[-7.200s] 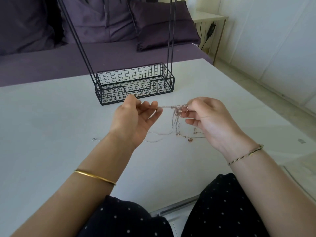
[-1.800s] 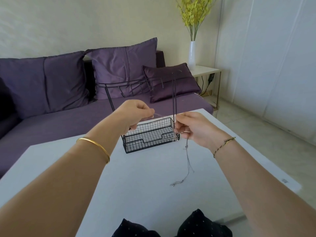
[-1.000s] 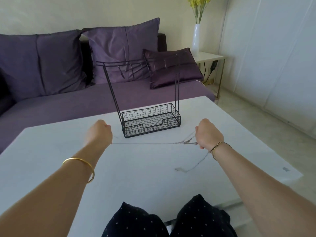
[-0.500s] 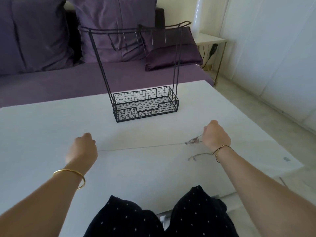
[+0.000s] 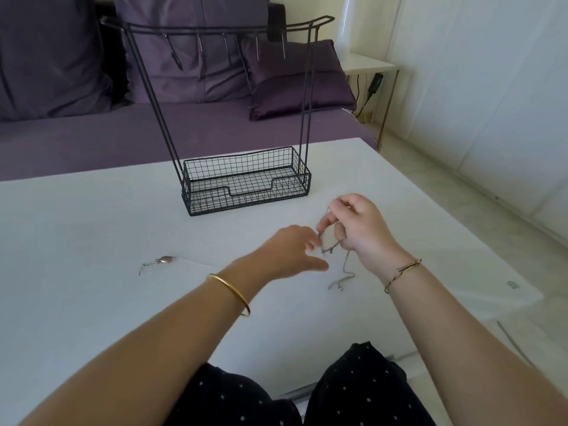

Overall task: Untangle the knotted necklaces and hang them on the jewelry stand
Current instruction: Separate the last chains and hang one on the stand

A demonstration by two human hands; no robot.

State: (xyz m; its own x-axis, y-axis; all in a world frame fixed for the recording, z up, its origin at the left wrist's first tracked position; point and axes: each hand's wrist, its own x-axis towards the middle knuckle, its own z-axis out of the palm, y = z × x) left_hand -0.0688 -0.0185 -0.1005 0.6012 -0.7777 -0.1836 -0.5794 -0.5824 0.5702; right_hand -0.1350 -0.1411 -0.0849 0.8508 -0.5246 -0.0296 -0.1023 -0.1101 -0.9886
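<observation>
My right hand (image 5: 358, 230) pinches the knotted necklaces (image 5: 328, 249), dangling upright to the bench (image 5: 92, 318) beside my left hand (image 5: 290, 252) (its grip I cannot tell), jewelry stand (image 5: 246, 196) just beyond.

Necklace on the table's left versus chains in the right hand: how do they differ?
The pendant necklace lies flat on the table, no hand on its visible part; the knotted chains are pinched up by the right hand, one tail trailing to the table. The pendant necklace runs as one strand; the knotted chains bunch in a tangle. Both are thin chains; neither hangs on the jewelry stand.
</observation>
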